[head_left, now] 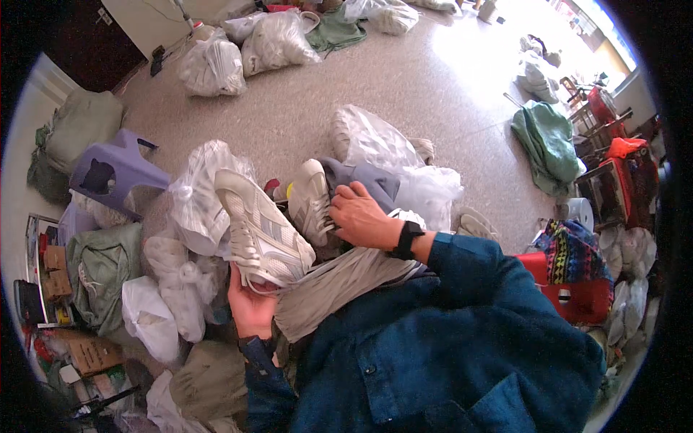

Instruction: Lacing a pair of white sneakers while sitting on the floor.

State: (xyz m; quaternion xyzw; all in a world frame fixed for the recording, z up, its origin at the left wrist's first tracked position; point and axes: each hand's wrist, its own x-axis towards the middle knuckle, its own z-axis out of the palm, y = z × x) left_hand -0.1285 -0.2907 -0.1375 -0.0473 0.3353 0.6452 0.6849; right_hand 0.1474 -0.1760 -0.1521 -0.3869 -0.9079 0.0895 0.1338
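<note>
My left hand point(251, 307) supports a pale beige and white sneaker point(271, 234) from beneath, with grey side stripes and laces threaded through its front. Beside it on the right lies a matching sneaker point(310, 198). Curled at that second shoe's side, the fingers of my right hand point(368, 222) pinch at its shoelace point(323, 222); the fingertips are partly hidden. A thick hank of beige-grey shoelaces point(332, 285) drapes across my lap, below my right wrist. Dark grey cloth point(372, 180) sits just beyond my right hand.
Clear plastic bags of shoes point(209, 191) lie left of my hands, and another bag point(372, 137) lies ahead. A purple plastic stool point(119, 169) is tipped over at the left. At the right stand a red stool point(577, 296) and a green sack point(543, 144).
</note>
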